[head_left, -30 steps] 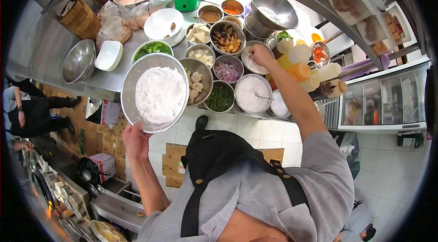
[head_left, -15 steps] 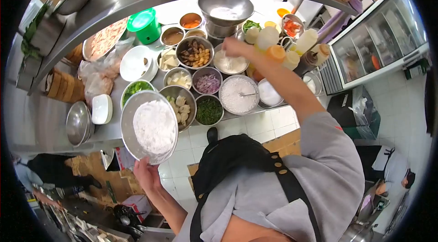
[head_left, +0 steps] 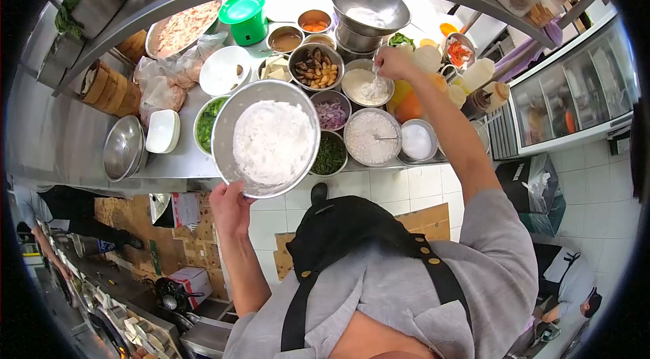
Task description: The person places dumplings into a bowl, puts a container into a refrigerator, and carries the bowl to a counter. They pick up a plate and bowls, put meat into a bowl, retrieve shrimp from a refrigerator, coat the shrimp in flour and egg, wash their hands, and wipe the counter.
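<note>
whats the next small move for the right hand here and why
Probably carry the right hand across over the metal bowl of rice: it is pinching white powder above a small steel bowl, while the left hand holds the rice up nearby.

Left hand [head_left: 229, 208] has the rice bowl [head_left: 271, 142] over the counter's [head_left: 177, 164] near edge. Right hand [head_left: 393, 62] is above the powder bowl [head_left: 365, 90], squeeze bottles [head_left: 475, 76] just right, stacked bowls [head_left: 369, 13] behind.

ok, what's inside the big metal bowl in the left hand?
A heap of white grains, likely rice, fills most of the metal bowl, which the left hand grips by the near rim. The bowl's bottom is covered by the heap.
</note>
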A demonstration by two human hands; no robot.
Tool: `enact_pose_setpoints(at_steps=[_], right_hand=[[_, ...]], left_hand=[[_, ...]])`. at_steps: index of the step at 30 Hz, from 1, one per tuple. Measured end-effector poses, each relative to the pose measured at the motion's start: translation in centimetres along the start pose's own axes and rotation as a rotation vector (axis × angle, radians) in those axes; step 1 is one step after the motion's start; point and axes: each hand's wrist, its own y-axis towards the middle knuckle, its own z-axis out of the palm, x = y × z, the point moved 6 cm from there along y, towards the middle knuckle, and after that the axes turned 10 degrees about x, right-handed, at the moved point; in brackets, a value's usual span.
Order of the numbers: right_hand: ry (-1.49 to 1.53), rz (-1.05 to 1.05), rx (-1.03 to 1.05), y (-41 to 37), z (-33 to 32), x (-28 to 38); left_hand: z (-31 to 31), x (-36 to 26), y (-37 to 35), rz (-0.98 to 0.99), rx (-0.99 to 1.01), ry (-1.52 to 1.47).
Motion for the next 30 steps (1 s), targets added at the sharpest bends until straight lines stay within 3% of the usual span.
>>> enact_pose_setpoints(at_steps=[8,10,14,17,25,28,30], right_hand=[[0.03,0.096,-0.033,-3.5,-7.0,3.4],[-0.012,0.013,-0.145,-4.6,-9.2,4.7],[0.058,0.052,-0.229,-7.7,-13.2,6.7],[0.229,0.109,-0.265,-11.9,-16.2,8.1],[0.302,0.195,-0.459,-26.2,-18.6,11.3],[0.27,0.291,-0.524,-32.6,-17.6,12.5],[0.137,0.507,-0.535,-37.1,-16.2,12.9]], left_hand=[[4.5,1.2,4.3,-0.114,0.126,0.163],[6.2,1.3,5.6,-0.11,0.154,0.157],[8.2,2.0,9.3,-0.14,0.288,0.214],[11.6,2.5,12.3,-0.198,0.378,0.293],[18.9,7.7,17.5,-0.336,0.551,0.31],[20.7,9.5,18.4,-0.381,0.601,0.332],[21.2,11.0,19.8,-0.406,0.63,0.268]])
